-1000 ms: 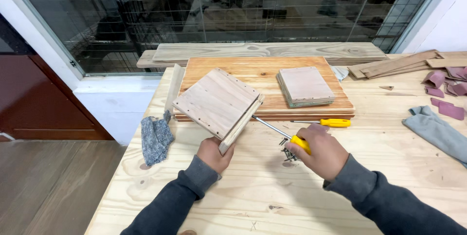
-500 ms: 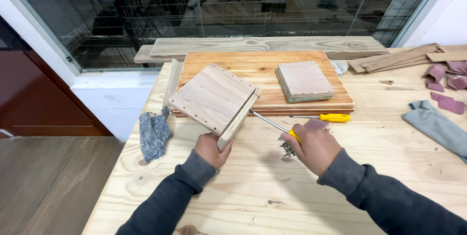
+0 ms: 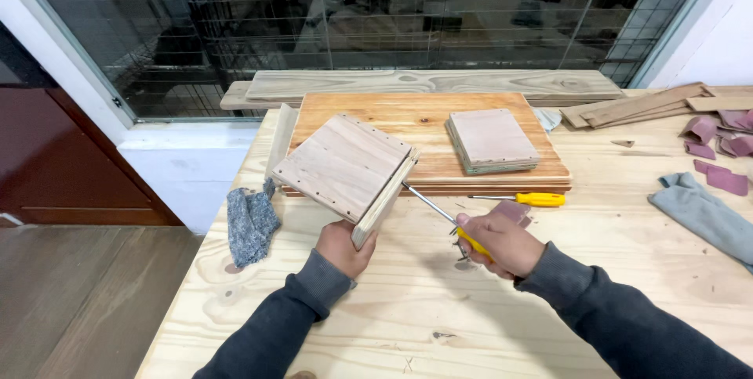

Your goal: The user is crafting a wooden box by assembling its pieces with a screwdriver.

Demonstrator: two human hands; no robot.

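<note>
Left hand (image 3: 343, 247) clamps the near corner of the wooden box (image 3: 345, 167), tilted up off the workbench (image 3: 392, 308). Right hand (image 3: 502, 242) is fisted on the yellow-handled screwdriver (image 3: 439, 210) — its shaft angles up-left, tip touching the box's right side edge.

wooden box (image 3: 345, 165) tilted slightly flatter, screwdriver (image 3: 439, 210) lower

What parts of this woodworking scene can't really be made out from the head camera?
- Screwdriver tip: hidden where it meets the edge of the wooden box, so any screw there is unseen.
- Handle: mostly covered by the right hand.
- Small metal bits under that hand: too small to identify.
- Box underside: turned away, gripped by the left hand.
- Grey cloth: cut off at the right edge.
- Behind the window: dark, blurred by reflections.
</note>
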